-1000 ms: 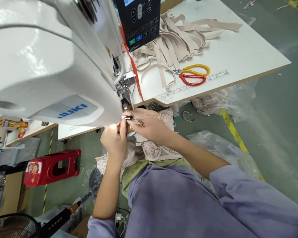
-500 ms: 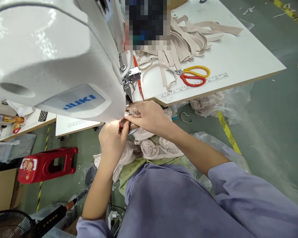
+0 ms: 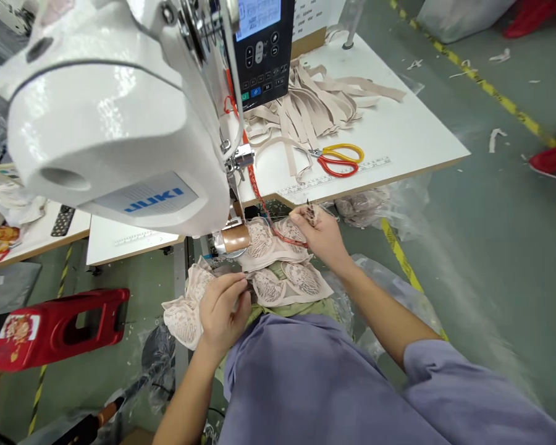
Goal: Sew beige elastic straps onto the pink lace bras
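Pale pink lace bras (image 3: 262,238) lie in a row across my lap, below the sewing machine (image 3: 115,148). My right hand (image 3: 322,235) is closed at the upper bra's right end, with lacy material showing at its fingertips. A red braided cord (image 3: 287,238) hangs from the machine, crosses that bra and ends by this hand. My left hand (image 3: 225,309) is closed in a pinch at the edge of a lower lace bra (image 3: 271,287). What exactly sits between its fingertips is too small to see. The copper-coloured machine bed (image 3: 235,238) shows bare.
Red-and-yellow scissors (image 3: 340,161) lie on the white table (image 3: 417,136) by a printed ruler. Behind them is a pile of beige strips (image 3: 319,105). A control panel (image 3: 264,55) stands beside the machine. A red stool (image 3: 65,327) is at left, and plastic bags lie on the floor.
Both hands have left the needle area. My right hand moved right, my left hand down toward my lap. The upper bra now lies spread in front of the machine bed. The view shifted.
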{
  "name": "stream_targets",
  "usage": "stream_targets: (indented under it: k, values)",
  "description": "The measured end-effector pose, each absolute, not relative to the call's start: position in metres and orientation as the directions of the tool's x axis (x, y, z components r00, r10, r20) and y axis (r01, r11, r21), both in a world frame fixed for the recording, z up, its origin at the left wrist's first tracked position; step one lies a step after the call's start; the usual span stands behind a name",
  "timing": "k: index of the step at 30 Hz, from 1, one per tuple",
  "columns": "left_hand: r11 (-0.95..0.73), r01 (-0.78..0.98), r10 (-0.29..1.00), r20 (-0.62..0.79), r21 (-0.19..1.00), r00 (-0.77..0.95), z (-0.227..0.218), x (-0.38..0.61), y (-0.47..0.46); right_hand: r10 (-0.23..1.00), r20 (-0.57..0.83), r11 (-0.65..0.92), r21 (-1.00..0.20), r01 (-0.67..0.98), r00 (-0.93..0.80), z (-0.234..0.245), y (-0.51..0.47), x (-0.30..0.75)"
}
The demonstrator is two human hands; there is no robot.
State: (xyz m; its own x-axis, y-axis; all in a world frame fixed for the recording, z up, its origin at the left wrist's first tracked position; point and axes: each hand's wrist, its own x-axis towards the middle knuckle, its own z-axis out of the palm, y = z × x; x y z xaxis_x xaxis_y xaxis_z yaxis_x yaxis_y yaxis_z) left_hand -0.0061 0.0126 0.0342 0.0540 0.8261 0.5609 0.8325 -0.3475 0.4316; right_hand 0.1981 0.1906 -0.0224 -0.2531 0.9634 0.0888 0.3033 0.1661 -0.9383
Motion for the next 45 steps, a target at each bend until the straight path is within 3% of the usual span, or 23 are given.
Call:
stream_targets:
  k: [4, 8, 10, 20, 24, 31, 36, 38, 40, 43, 45]
  values:
    - [-0.139, 0.776, 0.956, 0.288, 0.616, -0.056, -0.001, -0.005, -0.001, 0.973, -0.097, 0.002, -0.903, 0.43, -0.209, -0.1, 0.193, 0.241]
    - [0.216, 0.66, 0.975, -0.195, 0.719, -0.108, -0.031, -0.002, -0.003, 0.924, -0.345, -0.272, -0.896, 0.35, -0.164, -0.164, 0.171, 0.268]
    - [0.278, 0.614, 0.953, -0.292, 0.738, -0.081, -0.041, 0.003, 0.001, 0.9, -0.381, -0.306, -0.899, 0.314, -0.211, -0.181, 0.159, 0.269]
    - [0.256, 0.545, 0.949, -0.316, 0.799, 0.018, -0.06, 0.033, 0.031, 0.897, -0.302, -0.245, -0.948, 0.203, -0.324, -0.164, 0.149, 0.27]
    - [0.208, 0.504, 0.966, -0.258, 0.838, 0.03, -0.065, 0.05, 0.056, 0.891, -0.274, -0.215, -0.957, 0.195, -0.362, -0.126, 0.145, 0.265]
    - [0.205, 0.299, 0.9, -0.3, 0.932, 0.316, -0.043, 0.063, 0.069, 0.856, -0.195, -0.153, -0.98, 0.126, -0.48, -0.037, 0.127, 0.241]
    - [0.277, 0.26, 0.914, -0.337, 0.925, 0.225, -0.011, 0.046, 0.045, 0.745, -0.077, 0.08, -0.976, 0.203, -0.663, -0.012, 0.16, 0.224]
    - [0.294, 0.273, 0.922, -0.347, 0.916, 0.173, 0.001, 0.037, 0.037, 0.823, 0.028, 0.268, -0.9, 0.345, -0.568, -0.012, 0.2, 0.22]
    - [0.323, 0.274, 0.923, -0.366, 0.906, 0.121, 0.011, 0.029, 0.032, 0.873, 0.184, 0.439, -0.701, 0.562, -0.451, -0.013, 0.249, 0.219]
    - [0.388, 0.235, 0.911, -0.409, 0.891, 0.047, 0.022, 0.018, 0.029, 0.773, 0.285, 0.634, -0.33, 0.699, -0.566, -0.011, 0.316, 0.222]
    - [0.425, 0.192, 0.901, -0.433, 0.885, 0.001, 0.028, 0.013, 0.028, 0.732, 0.267, 0.68, -0.255, 0.687, -0.626, -0.006, 0.34, 0.224]
